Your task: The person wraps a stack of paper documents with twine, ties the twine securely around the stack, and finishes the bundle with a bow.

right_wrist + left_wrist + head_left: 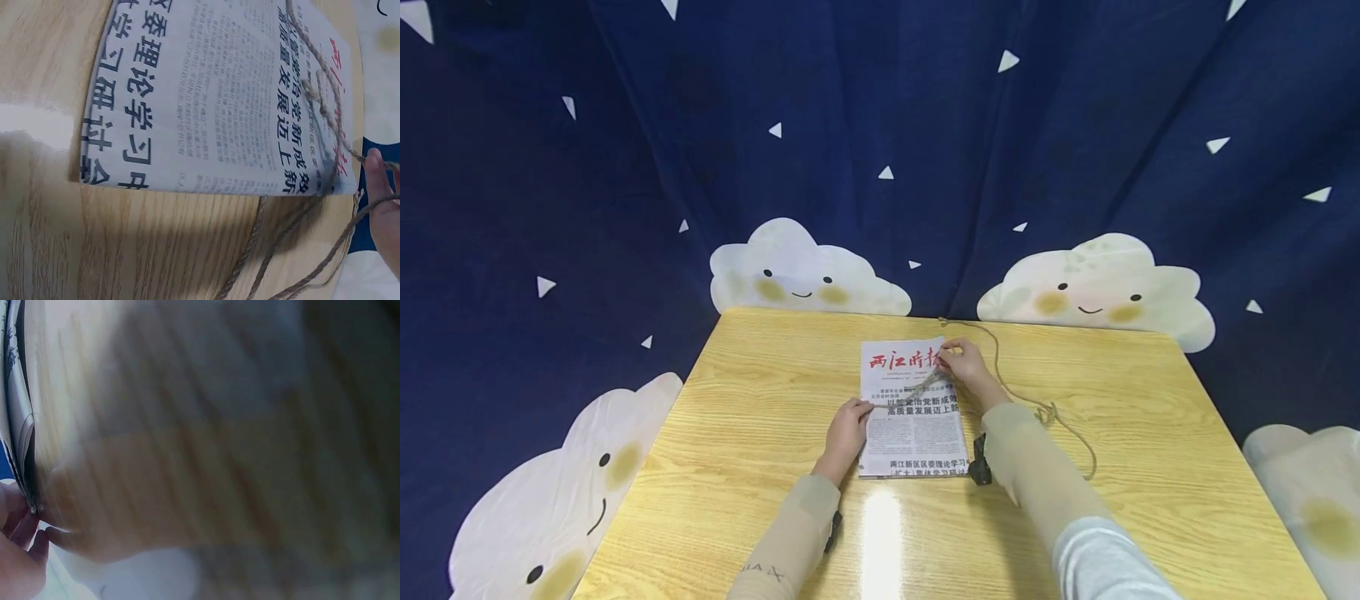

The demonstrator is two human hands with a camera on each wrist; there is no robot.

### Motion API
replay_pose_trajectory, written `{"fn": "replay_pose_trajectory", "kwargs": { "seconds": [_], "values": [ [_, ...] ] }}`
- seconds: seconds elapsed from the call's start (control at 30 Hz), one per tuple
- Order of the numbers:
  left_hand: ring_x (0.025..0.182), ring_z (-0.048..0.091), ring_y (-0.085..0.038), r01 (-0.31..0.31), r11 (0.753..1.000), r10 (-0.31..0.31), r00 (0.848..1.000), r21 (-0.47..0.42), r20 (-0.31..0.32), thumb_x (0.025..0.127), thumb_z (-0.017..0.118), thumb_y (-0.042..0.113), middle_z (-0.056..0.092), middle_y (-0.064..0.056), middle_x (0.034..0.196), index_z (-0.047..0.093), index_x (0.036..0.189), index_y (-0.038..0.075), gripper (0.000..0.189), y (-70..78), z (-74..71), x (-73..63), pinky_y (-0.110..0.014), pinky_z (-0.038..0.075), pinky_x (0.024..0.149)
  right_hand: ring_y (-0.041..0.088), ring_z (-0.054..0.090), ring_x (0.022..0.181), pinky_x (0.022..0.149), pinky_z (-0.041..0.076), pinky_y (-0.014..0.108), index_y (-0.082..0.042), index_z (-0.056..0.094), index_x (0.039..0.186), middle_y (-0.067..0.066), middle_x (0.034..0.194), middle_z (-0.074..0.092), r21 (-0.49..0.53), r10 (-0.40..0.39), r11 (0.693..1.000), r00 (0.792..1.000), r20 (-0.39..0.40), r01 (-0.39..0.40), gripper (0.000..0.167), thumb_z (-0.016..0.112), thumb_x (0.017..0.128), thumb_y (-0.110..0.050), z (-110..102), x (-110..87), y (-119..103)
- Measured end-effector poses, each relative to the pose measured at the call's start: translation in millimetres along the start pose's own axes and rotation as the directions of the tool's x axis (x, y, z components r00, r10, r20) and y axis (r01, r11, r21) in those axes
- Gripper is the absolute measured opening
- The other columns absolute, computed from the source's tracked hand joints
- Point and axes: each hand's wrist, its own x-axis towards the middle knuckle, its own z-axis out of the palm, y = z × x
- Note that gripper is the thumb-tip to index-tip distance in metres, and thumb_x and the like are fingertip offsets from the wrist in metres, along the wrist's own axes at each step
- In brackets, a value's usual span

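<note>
A folded newspaper (913, 437) with a red title lies on the wooden table, printed side up. Brown twine (922, 387) crosses its upper half. At the paper's left edge, my left hand (847, 429) pinches the twine; in the left wrist view, its fingertips are right at the folded edges. My right hand (964, 364), over the top right corner, pinches the twine between thumb and finger. In the right wrist view, the right hand (382, 194) shows at the right edge with twine strands (325, 256) running from it past the newspaper (206, 94).
More loose twine (997, 367) trails over the table (760, 367) from the back edge down the right side, with a tangled bit (1047, 412) beside the right forearm. A dark blue curtain (850, 108) with cloud prints hangs behind the table.
</note>
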Motion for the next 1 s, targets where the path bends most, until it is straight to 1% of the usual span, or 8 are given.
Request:
{"fn": "replay_pose_trajectory", "kwargs": {
  "seconds": [0.07, 0.17, 0.27, 0.33, 0.5, 0.7, 0.87, 1.0],
  "values": [
    [0.099, 0.059, -0.025, -0.001, 1.000, 0.001, 1.000, -0.001, -0.003, 0.085, 0.060, 0.002, 0.062, -0.008, 0.103, 0.067, 0.104, 0.002, 0.020, 0.2, -0.1, 0.0, -0.036, 0.049, 0.086, 0.021, 0.062, 0.083, 0.075, 0.053, 0.035, 0.000, 0.055, 0.114, 0.018, 0.099, 0.062, -0.099, -0.111, 0.988, 0.992, 0.058, 0.117, 0.030, 0.054, 0.093, -0.021, 0, 18.0, 21],
    [0.099, 0.059, -0.026, -0.004, 1.000, 0.004, 1.000, -0.003, -0.009, 0.086, 0.060, 0.002, 0.062, -0.009, 0.103, 0.067, 0.104, 0.002, 0.020, 0.2, 0.2, 0.4, -0.036, 0.049, 0.087, 0.021, 0.059, 0.084, 0.073, 0.050, 0.035, -0.006, 0.062, 0.108, 0.011, 0.097, 0.062, -0.281, -0.226, 0.922, 0.959, 0.172, 0.268, 0.030, 0.054, 0.092, -0.031, 2, 24.1, 29],
    [0.099, 0.059, -0.026, -0.007, 1.000, 0.007, 1.000, -0.006, -0.012, 0.086, 0.060, 0.002, 0.062, -0.009, 0.103, 0.067, 0.104, 0.002, 0.020, 0.0, 0.3, 0.7, -0.037, 0.049, 0.087, 0.023, 0.057, 0.083, 0.073, 0.048, 0.038, -0.007, 0.065, 0.103, 0.010, 0.094, 0.063, -0.420, -0.299, 0.818, 0.914, 0.274, 0.393, 0.028, 0.052, 0.094, -0.029, 5, 16.7, 23],
    [0.099, 0.059, -0.026, -0.010, 1.000, 0.010, 1.000, -0.005, -0.013, 0.086, 0.059, 0.003, 0.062, -0.009, 0.103, 0.067, 0.104, 0.002, 0.020, -0.1, 0.5, 0.7, -0.037, 0.049, 0.087, 0.028, 0.057, 0.087, 0.078, 0.047, 0.042, -0.001, 0.063, 0.103, 0.015, 0.096, 0.062, -0.540, -0.282, 0.728, 0.903, 0.325, 0.422, 0.023, 0.050, 0.095, -0.018, 9, -2.2, 6],
    [0.098, 0.059, -0.025, -0.010, 1.000, 0.010, 1.000, -0.005, -0.013, 0.086, 0.059, 0.003, 0.062, -0.009, 0.102, 0.067, 0.104, 0.002, 0.020, 0.7, 0.4, 0.1, -0.036, 0.049, 0.087, 0.020, 0.055, 0.078, 0.074, 0.047, 0.037, 0.001, 0.062, 0.097, 0.012, 0.088, 0.061, -0.618, -0.311, 0.550, 0.824, 0.474, 0.562, 0.016, 0.050, 0.093, -0.010, 13, -15.9, -2],
    [0.099, 0.059, -0.026, -0.004, 1.000, 0.004, 1.000, -0.011, -0.018, 0.086, 0.059, 0.002, 0.062, -0.009, 0.102, 0.067, 0.104, 0.002, 0.019, 2.8, -0.7, -1.0, -0.036, 0.049, 0.087, 0.013, 0.042, 0.063, 0.063, 0.040, 0.030, -0.001, 0.058, 0.090, 0.011, 0.075, 0.055, -0.605, -0.252, 0.496, 0.770, 0.586, 0.623, 0.019, 0.044, 0.096, -0.011, 15, -15.4, -3],
    [0.098, 0.059, -0.025, -0.003, 1.000, 0.003, 1.000, -0.019, -0.017, 0.087, 0.059, 0.003, 0.062, -0.009, 0.102, 0.067, 0.104, 0.002, 0.019, 2.5, 0.0, -0.9, -0.036, 0.049, 0.087, 0.012, 0.045, 0.065, 0.064, 0.042, 0.030, -0.003, 0.060, 0.093, 0.009, 0.076, 0.056, -0.628, -0.197, 0.502, 0.786, 0.587, 0.595, 0.018, 0.044, 0.097, -0.012, 18, -16.5, -1],
    [0.098, 0.059, -0.025, -0.007, 1.000, 0.006, 1.000, -0.022, -0.024, 0.086, 0.060, 0.002, 0.063, -0.009, 0.101, 0.067, 0.103, 0.002, 0.019, 1.7, 0.4, -1.1, -0.036, 0.049, 0.087, 0.014, 0.055, 0.076, 0.072, 0.047, 0.031, -0.006, 0.064, 0.098, 0.004, 0.087, 0.062, -0.647, -0.181, 0.497, 0.798, 0.575, 0.579, 0.013, 0.057, 0.091, -0.013, 19, -16.9, 3]
  ]
}}
